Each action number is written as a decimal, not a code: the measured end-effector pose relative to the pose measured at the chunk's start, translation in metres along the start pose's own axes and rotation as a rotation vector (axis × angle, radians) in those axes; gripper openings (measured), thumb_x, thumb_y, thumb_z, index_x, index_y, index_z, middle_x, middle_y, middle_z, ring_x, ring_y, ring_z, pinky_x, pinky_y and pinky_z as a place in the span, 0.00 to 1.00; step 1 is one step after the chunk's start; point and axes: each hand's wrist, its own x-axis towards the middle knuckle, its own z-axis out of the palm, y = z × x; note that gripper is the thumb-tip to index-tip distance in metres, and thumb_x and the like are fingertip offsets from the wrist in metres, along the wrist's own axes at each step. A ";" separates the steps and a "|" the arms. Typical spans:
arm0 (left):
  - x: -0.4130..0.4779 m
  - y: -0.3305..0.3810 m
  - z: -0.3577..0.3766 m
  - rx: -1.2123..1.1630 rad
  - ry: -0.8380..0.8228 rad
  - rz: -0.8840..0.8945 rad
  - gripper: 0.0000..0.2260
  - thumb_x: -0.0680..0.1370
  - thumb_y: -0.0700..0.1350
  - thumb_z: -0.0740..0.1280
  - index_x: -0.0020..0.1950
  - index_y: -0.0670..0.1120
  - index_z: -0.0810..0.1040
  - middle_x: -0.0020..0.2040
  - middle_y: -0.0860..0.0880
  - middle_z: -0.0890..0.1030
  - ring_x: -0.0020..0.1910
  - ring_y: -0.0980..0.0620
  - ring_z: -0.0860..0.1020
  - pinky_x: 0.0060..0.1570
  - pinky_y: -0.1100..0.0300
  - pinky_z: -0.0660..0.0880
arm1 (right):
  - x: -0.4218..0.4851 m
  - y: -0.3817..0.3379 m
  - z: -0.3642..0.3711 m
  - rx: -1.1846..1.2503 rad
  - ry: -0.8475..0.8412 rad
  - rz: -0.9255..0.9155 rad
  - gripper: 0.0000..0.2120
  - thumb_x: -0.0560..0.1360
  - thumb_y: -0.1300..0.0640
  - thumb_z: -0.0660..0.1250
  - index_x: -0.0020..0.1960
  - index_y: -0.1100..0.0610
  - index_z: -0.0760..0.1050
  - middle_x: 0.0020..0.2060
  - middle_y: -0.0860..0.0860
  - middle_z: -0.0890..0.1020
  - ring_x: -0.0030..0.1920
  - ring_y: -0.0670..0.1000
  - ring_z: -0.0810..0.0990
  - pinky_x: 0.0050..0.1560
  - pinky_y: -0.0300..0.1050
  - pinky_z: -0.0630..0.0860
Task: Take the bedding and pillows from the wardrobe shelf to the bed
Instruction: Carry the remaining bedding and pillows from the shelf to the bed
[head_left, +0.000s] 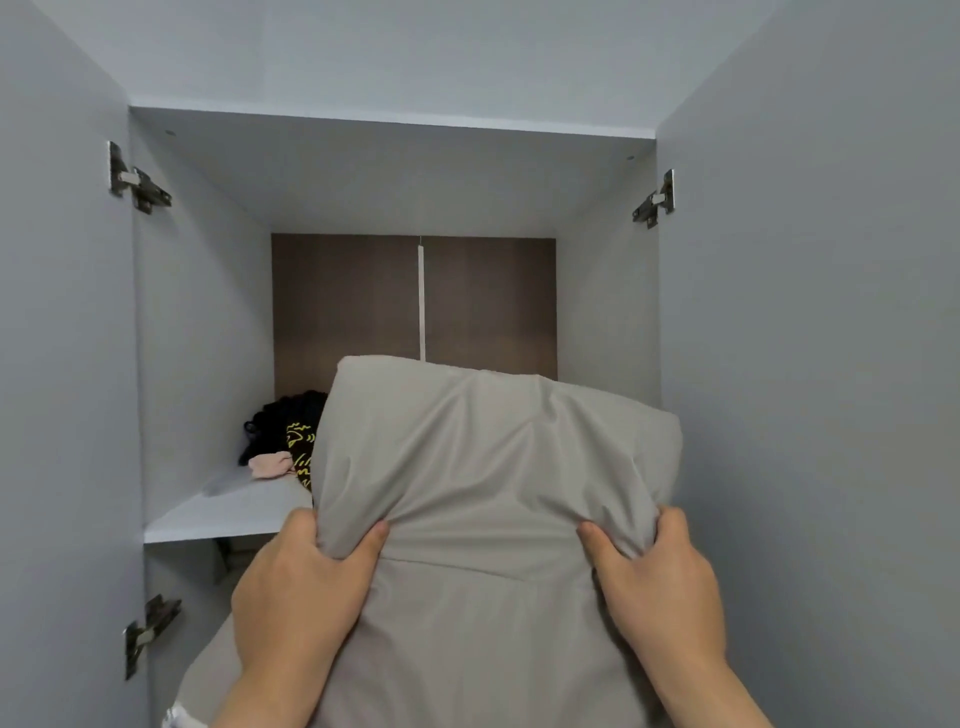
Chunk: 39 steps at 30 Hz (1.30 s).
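Observation:
A large beige-grey pillow (488, 457) fills the lower middle of the head view, half out of the open wardrobe compartment. Its upper part leans over the white shelf (218, 514) and its lower part hangs down past the shelf edge toward me. My left hand (296, 587) grips a bunch of the fabric on the pillow's left side, thumb on top. My right hand (660, 577) grips the fabric on its right side in the same way. The bed is not in view.
Black clothing with a yellow print (291, 431) and a pink cloth (270, 464) lie at the back left of the shelf. Both grey wardrobe doors (62, 364) stand open on either side, with metal hinges (136, 179) on the frame. The brown back panel (353, 306) shows behind.

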 end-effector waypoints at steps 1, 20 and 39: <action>-0.009 0.000 -0.005 0.002 -0.014 -0.008 0.22 0.67 0.67 0.68 0.36 0.48 0.68 0.32 0.51 0.75 0.35 0.45 0.74 0.33 0.53 0.70 | -0.010 0.001 -0.007 -0.010 -0.005 0.006 0.24 0.68 0.35 0.68 0.46 0.53 0.65 0.36 0.48 0.73 0.42 0.58 0.75 0.43 0.53 0.75; -0.108 0.010 -0.064 -0.248 -0.373 0.232 0.22 0.70 0.64 0.68 0.36 0.48 0.66 0.30 0.50 0.72 0.31 0.47 0.72 0.30 0.54 0.69 | -0.177 -0.016 -0.152 -0.300 0.305 0.199 0.22 0.69 0.37 0.69 0.49 0.52 0.66 0.38 0.44 0.76 0.43 0.56 0.77 0.44 0.53 0.77; -0.368 0.213 -0.222 -0.836 -0.781 0.405 0.23 0.69 0.63 0.70 0.38 0.44 0.69 0.31 0.51 0.71 0.32 0.46 0.68 0.33 0.54 0.64 | -0.426 -0.083 -0.508 -0.666 0.855 0.340 0.23 0.69 0.38 0.69 0.48 0.53 0.65 0.38 0.49 0.75 0.47 0.62 0.78 0.45 0.54 0.75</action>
